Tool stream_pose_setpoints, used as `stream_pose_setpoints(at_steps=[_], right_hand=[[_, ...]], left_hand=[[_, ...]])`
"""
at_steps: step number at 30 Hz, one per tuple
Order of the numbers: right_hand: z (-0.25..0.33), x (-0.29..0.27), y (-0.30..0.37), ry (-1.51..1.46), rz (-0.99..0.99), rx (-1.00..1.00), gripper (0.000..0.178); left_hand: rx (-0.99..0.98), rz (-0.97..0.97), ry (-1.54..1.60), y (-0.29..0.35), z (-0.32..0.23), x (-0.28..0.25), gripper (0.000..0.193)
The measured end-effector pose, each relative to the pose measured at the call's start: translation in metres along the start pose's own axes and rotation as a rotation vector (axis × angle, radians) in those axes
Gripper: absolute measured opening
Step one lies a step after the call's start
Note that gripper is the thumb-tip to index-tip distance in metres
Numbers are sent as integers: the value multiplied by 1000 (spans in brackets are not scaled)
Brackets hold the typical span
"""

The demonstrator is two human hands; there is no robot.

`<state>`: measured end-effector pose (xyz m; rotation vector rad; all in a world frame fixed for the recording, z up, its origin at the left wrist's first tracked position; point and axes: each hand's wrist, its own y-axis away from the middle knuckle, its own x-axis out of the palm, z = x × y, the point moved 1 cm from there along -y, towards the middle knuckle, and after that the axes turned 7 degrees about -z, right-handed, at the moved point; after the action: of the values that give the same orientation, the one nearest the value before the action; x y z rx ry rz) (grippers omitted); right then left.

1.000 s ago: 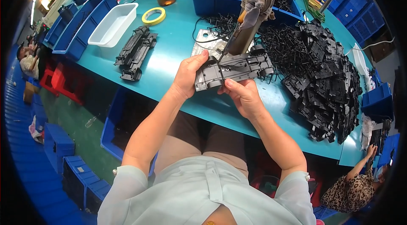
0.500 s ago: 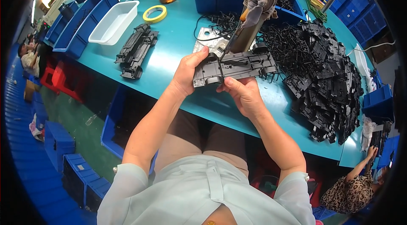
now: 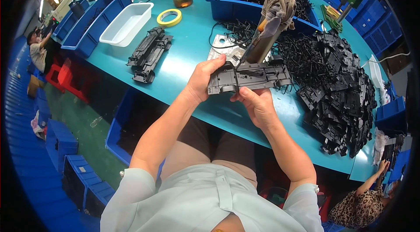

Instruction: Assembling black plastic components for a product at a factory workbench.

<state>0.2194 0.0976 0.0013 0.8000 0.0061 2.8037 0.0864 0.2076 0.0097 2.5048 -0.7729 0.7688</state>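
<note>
Over the teal table (image 3: 188,39), close to its near edge, the left hand (image 3: 204,78) grips one end of a black plastic frame (image 3: 258,77) while the right hand (image 3: 259,104) pinches its near side; a cloth-wrapped post (image 3: 272,26) stands just beyond.

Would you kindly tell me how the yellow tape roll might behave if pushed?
Lying flat, the yellow tape roll would probably slide across the glossy teal table rather than roll. If stood on edge, its ring shape would likely make it apt to roll.
</note>
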Motion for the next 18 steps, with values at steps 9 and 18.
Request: stream_pose_setpoints(at_steps=[9,18], right_hand=[[0,5,-2,-36,21,-3,39],[-3,3,5,-17,-38,-40,33]], left_hand=[[24,-45,3,1,-1,-3,35],[-8,28,3,4,2,-3,36]])
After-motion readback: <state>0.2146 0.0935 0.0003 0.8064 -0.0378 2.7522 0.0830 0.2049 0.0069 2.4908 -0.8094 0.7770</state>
